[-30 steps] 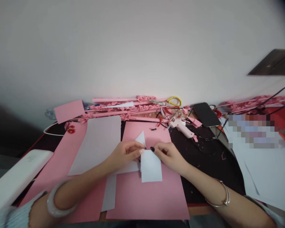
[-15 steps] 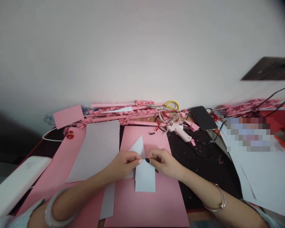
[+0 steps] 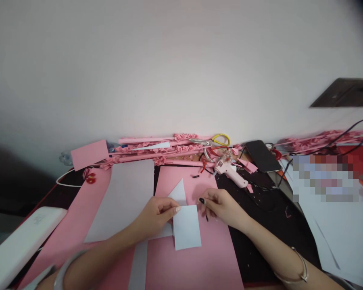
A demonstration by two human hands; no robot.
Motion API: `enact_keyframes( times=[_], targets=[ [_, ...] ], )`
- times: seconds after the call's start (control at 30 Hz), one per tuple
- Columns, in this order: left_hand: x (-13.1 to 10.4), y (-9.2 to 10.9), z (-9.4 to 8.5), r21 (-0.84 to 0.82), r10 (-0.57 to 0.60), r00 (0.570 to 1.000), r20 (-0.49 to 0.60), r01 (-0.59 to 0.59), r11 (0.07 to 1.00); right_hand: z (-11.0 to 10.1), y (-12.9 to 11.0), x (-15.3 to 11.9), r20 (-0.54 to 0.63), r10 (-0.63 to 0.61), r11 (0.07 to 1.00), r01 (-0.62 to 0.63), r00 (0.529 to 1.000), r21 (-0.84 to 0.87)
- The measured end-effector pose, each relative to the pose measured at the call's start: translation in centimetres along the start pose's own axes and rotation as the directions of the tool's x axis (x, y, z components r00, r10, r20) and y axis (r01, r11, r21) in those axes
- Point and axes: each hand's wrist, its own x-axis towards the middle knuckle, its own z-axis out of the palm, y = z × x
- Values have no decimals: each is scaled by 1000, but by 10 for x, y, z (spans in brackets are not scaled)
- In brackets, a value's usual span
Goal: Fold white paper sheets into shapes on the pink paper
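Pinched at its top left corner between the thumb and fingertips of the left hand (image 3: pixel 155 216), the folded white paper (image 3: pixel 187 227) is held over the wide pink sheet (image 3: pixel 196 270). With the folded white paper taken as the clock's centre, the left hand is seen between nine and ten o'clock, closed in a pinch. By the right hand (image 3: pixel 225 207), at two o'clock, the paper is not gripped: the fingers are loosely curled and part open, with their tips just beside the paper's upper right edge.

At nine o'clock a long white case (image 3: pixel 27 245) is seen. The pink card (image 3: pixel 90 155) is propped at ten o'clock, and a large white sheet (image 3: pixel 125 201) is laid between nine and ten, over pink paper. A white strip (image 3: pixel 139 266) is placed at eight. Toward eleven, pink sticks (image 3: pixel 139 140) are stacked along the wall; nearer, between eleven and twelve, a white paper point (image 3: pixel 179 193) is shown beyond the left fingertips.

Yellow-handled scissors (image 3: pixel 220 139) are rested on the stack at one o'clock. A pale pink glue gun (image 3: pixel 232 175) is laid between one and two, and a dark phone (image 3: pixel 262 156) at two. White sheets (image 3: pixel 347 229) are spread at three.
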Motion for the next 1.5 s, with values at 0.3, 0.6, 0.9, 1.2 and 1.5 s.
enact_keyframes(
  times=[0.3,0.6,0.9,1.2,1.5],
  targets=[
    [0,-1,4,15,2,1000,27,-2,1000,24,1,-6,68,-35,995,28,997,95],
    [4,5,-8,-109,-96,994,-51,90,990,14,8,0,-114,-51,986,69,992,154],
    [5,2,2,-374,-101,959,264,198,906,26,11,-2,-56,-65,963,78,996,258],
    [11,-5,-3,-404,-112,981,161,169,899,22,15,-1,22,-49,964,42,999,264],
    [11,-6,3,-318,-48,995,-88,18,948,23,12,-1,58,-16,980,4,998,201]
  ],
)
